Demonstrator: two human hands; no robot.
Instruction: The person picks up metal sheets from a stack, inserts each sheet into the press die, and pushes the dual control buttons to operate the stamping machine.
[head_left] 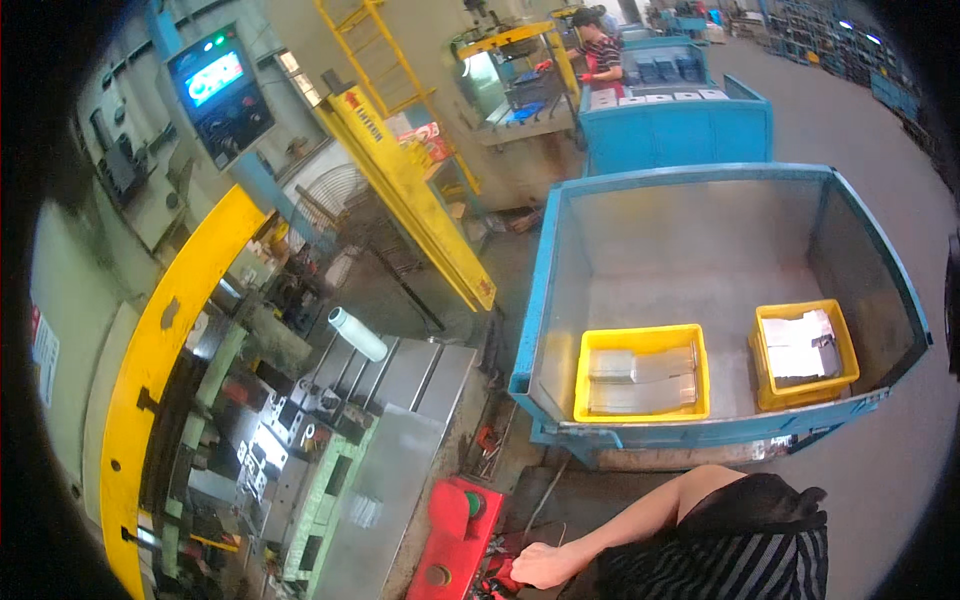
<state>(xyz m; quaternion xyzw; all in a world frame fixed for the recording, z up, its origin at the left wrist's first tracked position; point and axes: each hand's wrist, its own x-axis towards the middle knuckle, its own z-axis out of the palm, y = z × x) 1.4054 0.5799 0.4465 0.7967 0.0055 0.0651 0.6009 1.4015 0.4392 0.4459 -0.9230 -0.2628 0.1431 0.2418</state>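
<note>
The left hand point(540, 566) is closed, fingers curled on something beside the red control box point(455, 535) at the press point(290, 440); the right hand is out of view. A careless nudge there could trigger the button, I'd say.

I am resting my left hand point(540, 566) beside the red control box point(455, 540), with two yellow crates point(641, 340) sitting in the blue bin point(545, 290) further right.

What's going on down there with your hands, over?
Left hand resting by the red control box. Right hand out of view. Two yellow bins of metal sheets sit apart in the blue crate.
</note>
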